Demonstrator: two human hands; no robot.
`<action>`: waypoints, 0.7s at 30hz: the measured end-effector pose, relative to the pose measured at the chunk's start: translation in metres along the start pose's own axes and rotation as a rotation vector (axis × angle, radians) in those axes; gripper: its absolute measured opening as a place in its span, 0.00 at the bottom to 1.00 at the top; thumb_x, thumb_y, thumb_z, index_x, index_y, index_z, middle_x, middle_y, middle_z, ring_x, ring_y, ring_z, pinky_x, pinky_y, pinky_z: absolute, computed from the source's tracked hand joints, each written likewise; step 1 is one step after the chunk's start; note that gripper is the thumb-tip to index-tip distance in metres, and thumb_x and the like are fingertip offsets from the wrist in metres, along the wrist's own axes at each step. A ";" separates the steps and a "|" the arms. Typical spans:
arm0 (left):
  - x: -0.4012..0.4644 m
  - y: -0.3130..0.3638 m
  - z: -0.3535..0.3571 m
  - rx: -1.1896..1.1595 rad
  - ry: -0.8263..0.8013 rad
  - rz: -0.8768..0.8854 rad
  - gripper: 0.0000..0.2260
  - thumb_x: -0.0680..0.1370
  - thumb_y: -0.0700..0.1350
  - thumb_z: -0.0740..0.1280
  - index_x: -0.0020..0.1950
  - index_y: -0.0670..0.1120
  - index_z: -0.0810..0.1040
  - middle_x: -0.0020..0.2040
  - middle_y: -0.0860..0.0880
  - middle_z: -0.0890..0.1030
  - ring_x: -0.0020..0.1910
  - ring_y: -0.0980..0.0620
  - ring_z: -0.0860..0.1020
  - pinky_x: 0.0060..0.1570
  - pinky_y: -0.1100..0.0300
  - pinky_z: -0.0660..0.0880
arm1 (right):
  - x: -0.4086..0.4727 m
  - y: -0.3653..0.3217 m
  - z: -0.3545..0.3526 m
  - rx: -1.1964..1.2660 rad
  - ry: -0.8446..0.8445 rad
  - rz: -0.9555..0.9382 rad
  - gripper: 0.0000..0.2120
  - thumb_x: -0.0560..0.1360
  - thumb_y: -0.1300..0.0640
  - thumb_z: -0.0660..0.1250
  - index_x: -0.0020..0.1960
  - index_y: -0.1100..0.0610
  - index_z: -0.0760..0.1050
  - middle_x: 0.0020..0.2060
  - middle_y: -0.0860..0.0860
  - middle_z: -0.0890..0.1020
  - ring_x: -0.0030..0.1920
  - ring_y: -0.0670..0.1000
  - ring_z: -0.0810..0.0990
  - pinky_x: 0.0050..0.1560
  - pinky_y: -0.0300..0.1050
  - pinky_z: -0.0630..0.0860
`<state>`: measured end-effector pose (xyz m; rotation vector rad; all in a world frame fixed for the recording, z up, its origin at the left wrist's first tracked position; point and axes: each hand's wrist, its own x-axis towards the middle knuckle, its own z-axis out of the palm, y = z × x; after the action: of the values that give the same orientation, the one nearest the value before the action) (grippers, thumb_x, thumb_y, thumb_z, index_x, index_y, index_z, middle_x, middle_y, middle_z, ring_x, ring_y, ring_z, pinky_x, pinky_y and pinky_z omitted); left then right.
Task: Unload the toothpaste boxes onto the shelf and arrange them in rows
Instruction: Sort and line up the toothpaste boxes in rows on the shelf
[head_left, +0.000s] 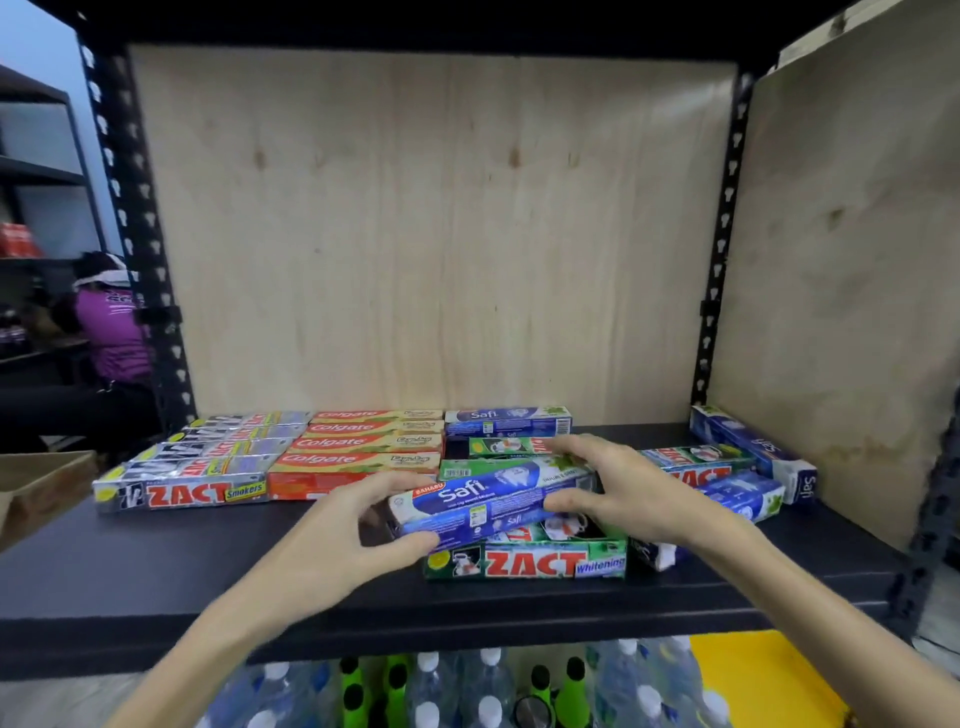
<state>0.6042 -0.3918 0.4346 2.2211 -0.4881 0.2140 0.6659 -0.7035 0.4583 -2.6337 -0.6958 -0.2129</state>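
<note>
The blue box (488, 506) reads "Safi" and "BAHARU". The green box (524, 561) reads "ZACT Whitening"; the silver box (182, 493) reads "ZACT Smokers". The red boxes (358, 444) read "Colgate".

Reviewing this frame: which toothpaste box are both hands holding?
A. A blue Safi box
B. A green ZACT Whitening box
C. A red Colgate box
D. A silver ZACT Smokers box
A. The left hand and the right hand grip the ends of the blue Safi box, held tilted just above the green ZACT Whitening box on the shelf.
</note>
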 end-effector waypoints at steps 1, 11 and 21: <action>0.007 -0.003 -0.004 -0.024 -0.022 0.009 0.23 0.74 0.55 0.75 0.67 0.59 0.75 0.60 0.60 0.82 0.59 0.56 0.81 0.59 0.55 0.78 | 0.005 0.005 -0.005 0.000 -0.006 -0.014 0.34 0.74 0.39 0.71 0.76 0.47 0.67 0.70 0.43 0.73 0.70 0.45 0.71 0.69 0.43 0.68; 0.172 -0.035 -0.020 -0.125 0.034 0.031 0.20 0.73 0.37 0.76 0.64 0.47 0.78 0.57 0.52 0.85 0.59 0.56 0.82 0.61 0.59 0.78 | 0.115 0.082 -0.025 0.159 0.254 0.016 0.20 0.71 0.43 0.76 0.59 0.48 0.80 0.52 0.43 0.83 0.50 0.43 0.81 0.49 0.41 0.77; 0.235 -0.076 0.011 0.120 -0.061 -0.073 0.13 0.77 0.49 0.74 0.61 0.57 0.82 0.54 0.58 0.85 0.48 0.65 0.80 0.45 0.71 0.72 | 0.158 0.137 0.010 0.265 0.007 0.187 0.16 0.74 0.49 0.75 0.60 0.50 0.77 0.47 0.44 0.80 0.44 0.43 0.79 0.40 0.29 0.73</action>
<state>0.8491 -0.4207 0.4474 2.3642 -0.4360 0.1408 0.8715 -0.7385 0.4402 -2.4229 -0.4375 -0.0704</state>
